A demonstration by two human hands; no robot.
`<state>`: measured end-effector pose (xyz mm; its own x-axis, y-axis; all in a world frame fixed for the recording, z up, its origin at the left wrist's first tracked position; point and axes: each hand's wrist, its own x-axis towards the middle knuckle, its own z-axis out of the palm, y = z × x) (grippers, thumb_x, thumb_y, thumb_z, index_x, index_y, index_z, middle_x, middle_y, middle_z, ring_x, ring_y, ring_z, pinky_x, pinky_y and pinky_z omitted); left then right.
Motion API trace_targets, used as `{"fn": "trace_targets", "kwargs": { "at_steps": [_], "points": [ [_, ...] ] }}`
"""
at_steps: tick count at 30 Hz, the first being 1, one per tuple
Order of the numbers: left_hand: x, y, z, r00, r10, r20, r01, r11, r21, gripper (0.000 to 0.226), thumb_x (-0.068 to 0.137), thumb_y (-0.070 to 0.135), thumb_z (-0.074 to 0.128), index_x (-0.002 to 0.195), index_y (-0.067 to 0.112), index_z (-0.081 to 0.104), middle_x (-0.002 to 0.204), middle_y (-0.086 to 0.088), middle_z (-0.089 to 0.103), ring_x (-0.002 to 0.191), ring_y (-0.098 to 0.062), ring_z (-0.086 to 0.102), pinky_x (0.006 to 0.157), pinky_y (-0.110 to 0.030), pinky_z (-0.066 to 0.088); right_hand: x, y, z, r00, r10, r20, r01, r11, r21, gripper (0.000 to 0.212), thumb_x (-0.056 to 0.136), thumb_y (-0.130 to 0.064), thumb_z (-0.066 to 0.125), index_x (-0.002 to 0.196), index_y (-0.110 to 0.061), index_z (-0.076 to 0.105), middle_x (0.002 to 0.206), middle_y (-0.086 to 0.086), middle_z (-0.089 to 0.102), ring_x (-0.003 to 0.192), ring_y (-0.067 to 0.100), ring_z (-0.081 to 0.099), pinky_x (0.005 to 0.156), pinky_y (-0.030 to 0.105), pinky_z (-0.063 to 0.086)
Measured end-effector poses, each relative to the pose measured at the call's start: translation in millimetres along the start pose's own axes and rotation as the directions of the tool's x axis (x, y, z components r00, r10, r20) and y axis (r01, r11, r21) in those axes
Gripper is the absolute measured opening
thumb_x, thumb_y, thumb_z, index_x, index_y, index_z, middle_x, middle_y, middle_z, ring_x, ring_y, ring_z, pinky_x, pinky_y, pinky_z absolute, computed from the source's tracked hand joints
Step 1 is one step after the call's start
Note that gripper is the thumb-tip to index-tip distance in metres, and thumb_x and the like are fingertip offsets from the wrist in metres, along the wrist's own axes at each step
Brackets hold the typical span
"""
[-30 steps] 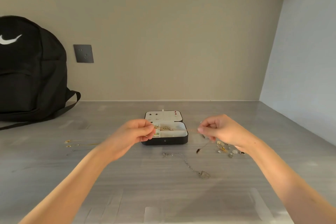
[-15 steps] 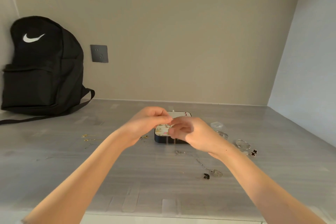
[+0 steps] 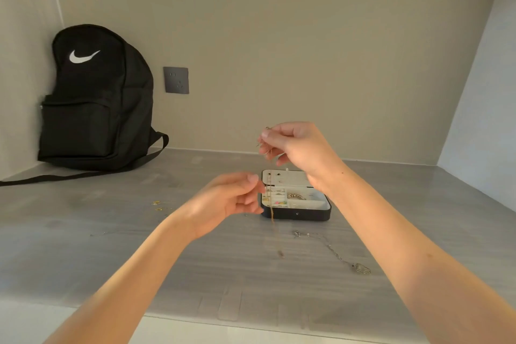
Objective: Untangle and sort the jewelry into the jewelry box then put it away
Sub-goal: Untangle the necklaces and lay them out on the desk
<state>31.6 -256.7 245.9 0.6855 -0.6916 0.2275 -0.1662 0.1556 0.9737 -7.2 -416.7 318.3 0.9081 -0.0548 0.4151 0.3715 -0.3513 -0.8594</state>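
Right hand (image 3: 298, 148) is now raised clear of the left, fingers pinching the top of a gold chain (image 3: 272, 220) hanging before the open jewelry box (image 3: 307, 215); left hand (image 3: 223, 201), fingers loosely curled beside it, should steady the lower end during lowering.

Black, white, gold and silver are set against grey and beige.

The jewelry box (image 3: 296, 215) is finished black outside and white inside, where a chunky chain (image 3: 296, 196) in gold and small bits (image 3: 279, 203) of pink, yellow and green are seen. A thin gold chain (image 3: 272, 220) is shown before it, and a silver necklace (image 3: 335, 251) is seen on the countertop (image 3: 111, 246), which is coloured grey with faint paler streaks. Small gold pieces (image 3: 157, 205) are scattered on that grey. The backpack (image 3: 95, 109) is coloured black and marked with a white swoosh; the wall socket (image 3: 176, 80) is dark grey, the wall (image 3: 307, 50) beige.
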Motion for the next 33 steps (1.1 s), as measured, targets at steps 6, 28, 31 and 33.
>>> {"fn": "trace_targets", "kwargs": {
  "at_steps": [6,28,31,33],
  "points": [
    [-22.7,-16.1,-44.0,0.950,0.069,-0.304,0.006,0.971,0.237,0.027,0.079,0.037,0.055,0.096,0.018,0.063,0.093,0.011,0.065,0.090,-0.008,0.058,0.090,-0.027,0.041,7.0,2.9,27.4,0.982,0.121,0.146,-0.160,0.941,0.297,0.017,0.093,-0.015,0.055,0.081,-0.008,0.064,0.071,0.005,0.068,0.061,0.014,0.065,0.060,0.024,0.056],
    [-100.6,-46.0,-130.7,0.899,-0.251,-0.358,0.434,0.413,0.800,0.017,0.092,0.028,0.055,0.076,0.024,0.061,0.062,0.013,0.054,0.053,0.005,0.045,0.052,-0.007,0.033,-44.3,104.5,71.5,0.870,0.492,0.017,-0.487,0.865,-0.120,0.016,0.089,-0.004,0.054,0.075,-0.004,0.060,0.064,0.007,0.062,0.051,0.015,0.055,0.039,0.021,0.043],
    [-97.7,-47.4,-133.8,0.882,-0.260,-0.393,0.467,0.376,0.800,0.009,0.090,0.024,0.058,0.082,0.021,0.060,0.068,0.010,0.055,0.060,-0.002,0.049,0.055,-0.012,0.036,-48.0,114.8,73.7,0.884,0.467,0.001,-0.430,0.816,-0.387,0.019,0.084,-0.013,0.057,0.068,-0.007,0.064,0.065,0.005,0.067,0.053,0.017,0.053,0.047,0.021,0.040],
    [-94.9,-46.8,-134.6,0.868,-0.287,-0.406,0.491,0.361,0.793,0.007,0.089,0.023,0.060,0.084,0.018,0.059,0.071,0.008,0.057,0.062,-0.006,0.051,0.058,-0.017,0.040,-49.8,118.1,73.9,0.894,0.448,-0.014,-0.387,0.755,-0.529,0.019,0.083,-0.020,0.058,0.070,-0.009,0.067,0.072,0.005,0.070,0.063,0.020,0.059,0.060,0.026,0.045]
  ]
}}
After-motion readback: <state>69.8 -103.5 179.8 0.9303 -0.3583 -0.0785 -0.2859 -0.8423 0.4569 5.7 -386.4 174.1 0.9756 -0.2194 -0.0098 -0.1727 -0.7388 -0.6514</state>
